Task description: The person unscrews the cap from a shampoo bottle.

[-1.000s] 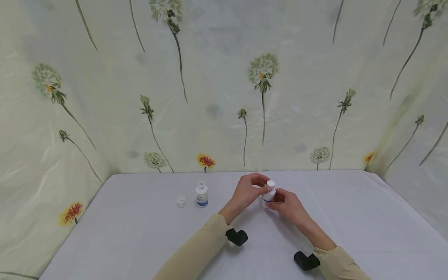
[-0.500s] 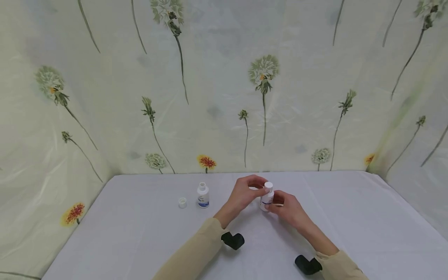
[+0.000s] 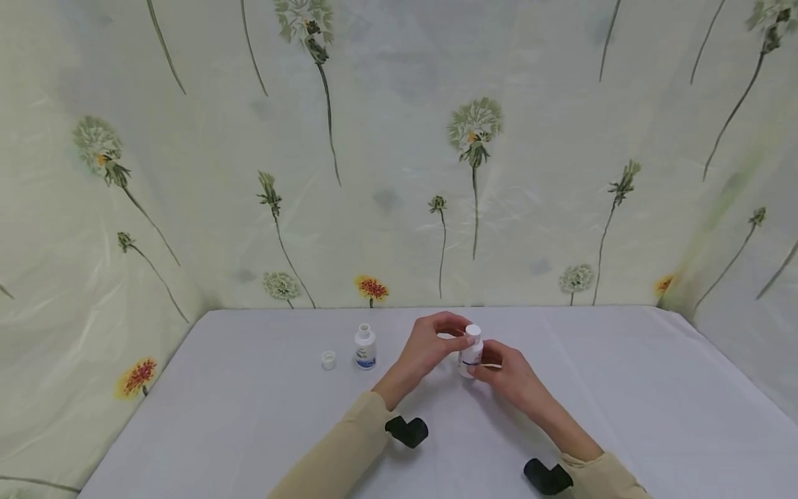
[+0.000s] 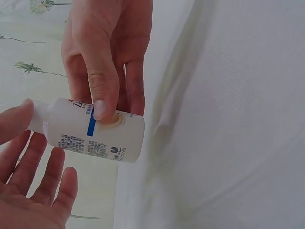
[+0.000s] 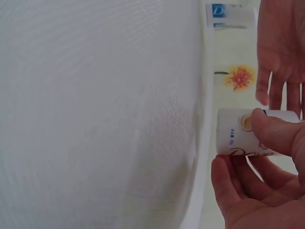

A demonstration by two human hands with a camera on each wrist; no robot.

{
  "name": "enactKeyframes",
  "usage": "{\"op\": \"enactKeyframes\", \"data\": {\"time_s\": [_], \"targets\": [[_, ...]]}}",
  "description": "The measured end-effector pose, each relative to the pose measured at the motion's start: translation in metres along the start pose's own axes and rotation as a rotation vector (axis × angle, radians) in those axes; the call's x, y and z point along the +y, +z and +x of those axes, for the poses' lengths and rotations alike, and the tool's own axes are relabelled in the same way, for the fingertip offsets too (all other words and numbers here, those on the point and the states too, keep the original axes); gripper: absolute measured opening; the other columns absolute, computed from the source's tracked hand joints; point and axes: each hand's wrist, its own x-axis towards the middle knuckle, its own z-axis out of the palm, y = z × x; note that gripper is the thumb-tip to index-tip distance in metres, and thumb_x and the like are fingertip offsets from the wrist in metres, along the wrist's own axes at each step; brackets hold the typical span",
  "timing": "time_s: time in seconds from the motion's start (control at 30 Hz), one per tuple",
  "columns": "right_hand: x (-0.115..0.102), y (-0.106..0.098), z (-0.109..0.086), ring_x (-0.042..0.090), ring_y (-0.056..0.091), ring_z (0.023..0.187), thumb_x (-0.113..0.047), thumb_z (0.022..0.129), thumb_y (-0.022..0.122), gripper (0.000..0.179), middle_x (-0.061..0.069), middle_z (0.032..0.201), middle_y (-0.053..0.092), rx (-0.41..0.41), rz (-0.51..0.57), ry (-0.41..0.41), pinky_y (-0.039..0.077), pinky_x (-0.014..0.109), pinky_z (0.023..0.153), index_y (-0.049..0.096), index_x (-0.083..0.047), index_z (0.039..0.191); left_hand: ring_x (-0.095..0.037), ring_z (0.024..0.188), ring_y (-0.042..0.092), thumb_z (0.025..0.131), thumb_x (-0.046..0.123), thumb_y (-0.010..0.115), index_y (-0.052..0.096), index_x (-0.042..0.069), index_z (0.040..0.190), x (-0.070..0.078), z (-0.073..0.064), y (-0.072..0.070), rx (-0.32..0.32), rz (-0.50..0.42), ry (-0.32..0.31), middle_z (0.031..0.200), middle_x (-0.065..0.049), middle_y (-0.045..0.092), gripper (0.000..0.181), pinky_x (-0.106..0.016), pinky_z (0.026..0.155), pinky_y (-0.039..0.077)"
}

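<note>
Both hands are on one small white bottle (image 3: pixel 470 358) with printed text and a blue band. My left hand (image 3: pixel 429 345) pinches its white cap (image 3: pixel 473 332) between thumb and fingers. In the left wrist view, the left thumb (image 4: pixel 16 120) covers part of that cap. Lower down, my right hand (image 3: pixel 512 378) grips the bottle's body, its thumb (image 5: pixel 276 133) across the label in the right wrist view. The bottle stands close over the table, nearly upright. Left of the hands, a second white bottle (image 3: pixel 366 350) with a blue label stands upright, its neck uncovered.
A loose white cap (image 3: pixel 328 360) lies on the white-covered table (image 3: pixel 262 423) beside the second bottle. Behind the table hangs a flower-printed curtain (image 3: pixel 386 138). Black wrist devices (image 3: pixel 408 431) sit under both sleeves (image 3: pixel 339 450).
Both hands and the bottle between them have shifted a little left and slightly lower. Their hold looks much the same. The head view itself has moved slightly.
</note>
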Motion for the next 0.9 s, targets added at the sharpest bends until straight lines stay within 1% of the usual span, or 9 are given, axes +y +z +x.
{"op": "enactKeyframes", "data": {"time_s": [0.27, 0.5, 0.73, 0.9], "targets": [[-0.009, 0.001, -0.004, 0.035, 0.061, 0.112, -0.01, 0.09, 0.072, 0.04, 0.018, 0.119, 0.065, 0.016, 0.005, -0.013, 0.05, 0.046, 0.093, 0.058, 0.002, 0.125, -0.012, 0.095, 0.061, 0.086, 0.023, 0.078, 0.074, 0.02, 0.105, 0.007, -0.002, -0.004, -0.015, -0.006, 0.011, 0.097, 0.008, 0.07, 0.02, -0.037, 0.083, 0.047], [-0.017, 0.004, -0.008, 0.033, 0.062, 0.11, -0.012, 0.09, 0.073, 0.039, 0.017, 0.119, 0.065, 0.032, 0.015, -0.04, 0.051, 0.045, 0.093, 0.059, 0.002, 0.124, -0.011, 0.095, 0.061, 0.086, 0.023, 0.078, 0.074, 0.019, 0.106, 0.015, -0.007, -0.01, -0.024, -0.012, 0.019, 0.097, 0.007, 0.071, 0.021, -0.036, 0.083, 0.047], [-0.022, 0.009, -0.013, 0.03, 0.061, 0.109, -0.011, 0.089, 0.073, 0.042, 0.015, 0.117, 0.066, 0.036, 0.061, -0.052, 0.051, 0.043, 0.092, 0.057, 0.002, 0.126, -0.014, 0.095, 0.062, 0.087, 0.023, 0.077, 0.073, 0.016, 0.107, 0.016, -0.011, -0.016, -0.042, -0.003, 0.04, 0.098, 0.006, 0.071, 0.021, -0.032, 0.079, 0.049], [-0.025, 0.012, -0.015, 0.026, 0.062, 0.105, -0.01, 0.089, 0.073, 0.044, 0.012, 0.113, 0.067, 0.025, 0.056, -0.06, 0.051, 0.04, 0.092, 0.057, 0.0, 0.129, -0.015, 0.096, 0.062, 0.087, 0.021, 0.077, 0.073, 0.015, 0.107, 0.017, -0.015, -0.02, -0.055, 0.002, 0.052, 0.098, 0.005, 0.071, 0.021, -0.03, 0.079, 0.05]]}}
